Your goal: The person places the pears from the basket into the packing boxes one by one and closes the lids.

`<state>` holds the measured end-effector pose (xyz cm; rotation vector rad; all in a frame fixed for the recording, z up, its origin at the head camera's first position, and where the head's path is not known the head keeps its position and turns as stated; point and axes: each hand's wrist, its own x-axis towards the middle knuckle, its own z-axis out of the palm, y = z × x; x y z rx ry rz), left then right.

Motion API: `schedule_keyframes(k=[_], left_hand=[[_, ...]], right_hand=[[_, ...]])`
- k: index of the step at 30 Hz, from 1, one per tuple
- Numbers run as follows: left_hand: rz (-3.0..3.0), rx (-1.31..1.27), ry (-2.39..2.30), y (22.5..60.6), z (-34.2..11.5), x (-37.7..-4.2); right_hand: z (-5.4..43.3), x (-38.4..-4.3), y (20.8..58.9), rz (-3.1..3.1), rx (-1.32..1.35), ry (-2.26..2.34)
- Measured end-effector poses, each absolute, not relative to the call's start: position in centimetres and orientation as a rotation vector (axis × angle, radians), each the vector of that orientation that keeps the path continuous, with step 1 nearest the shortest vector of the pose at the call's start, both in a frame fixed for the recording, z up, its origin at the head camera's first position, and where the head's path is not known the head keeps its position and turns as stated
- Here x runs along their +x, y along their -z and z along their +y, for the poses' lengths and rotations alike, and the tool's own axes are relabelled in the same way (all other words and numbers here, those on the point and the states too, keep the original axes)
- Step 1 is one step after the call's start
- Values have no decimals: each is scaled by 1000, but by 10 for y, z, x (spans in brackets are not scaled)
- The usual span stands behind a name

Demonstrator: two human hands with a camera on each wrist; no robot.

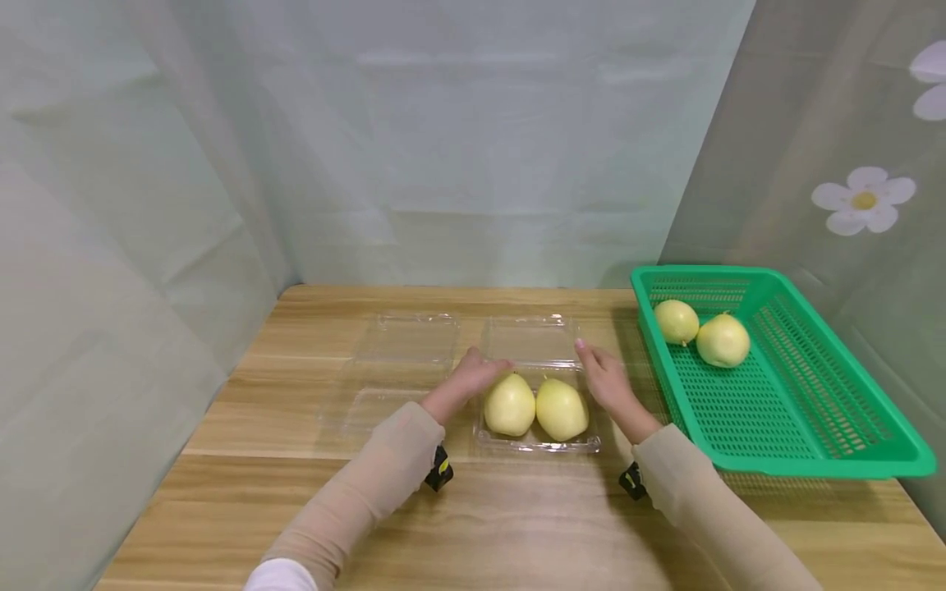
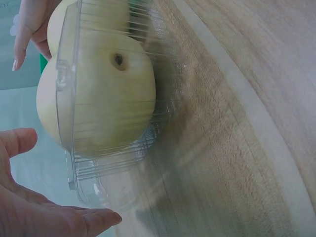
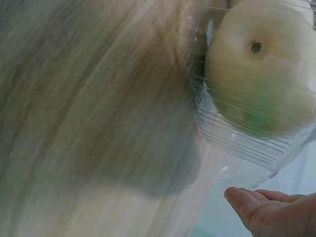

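Two pale yellow pears (image 1: 510,405) (image 1: 562,409) sit side by side in the base of a transparent plastic clamshell box (image 1: 539,446). Its lid (image 1: 529,338) lies folded back, away from the person. At the box's back left corner is the left hand (image 1: 473,374), thumb and fingers spread apart near the plastic edge in the left wrist view. On the opposite side, the right hand (image 1: 606,377) reaches to the back right corner, with straight fingers (image 3: 244,200) close to the lid's hinge side. Neither hand grips anything.
To the left lies a second transparent clamshell box (image 1: 399,402), opened flat. A green plastic basket (image 1: 783,419) stands on the right of the wooden table (image 1: 296,501), holding two more pears (image 1: 723,340) (image 1: 676,321). Pale curtains hang behind.
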<state>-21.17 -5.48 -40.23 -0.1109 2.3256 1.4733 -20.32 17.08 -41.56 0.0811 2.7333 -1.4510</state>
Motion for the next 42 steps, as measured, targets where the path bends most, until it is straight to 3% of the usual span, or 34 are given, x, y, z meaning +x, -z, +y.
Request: schedule_keyframes(k=[42], left_hand=[[2448, -56, -1597, 396, -60, -210]], right_hand=[[168, -196, 405, 2750, 82, 1629]])
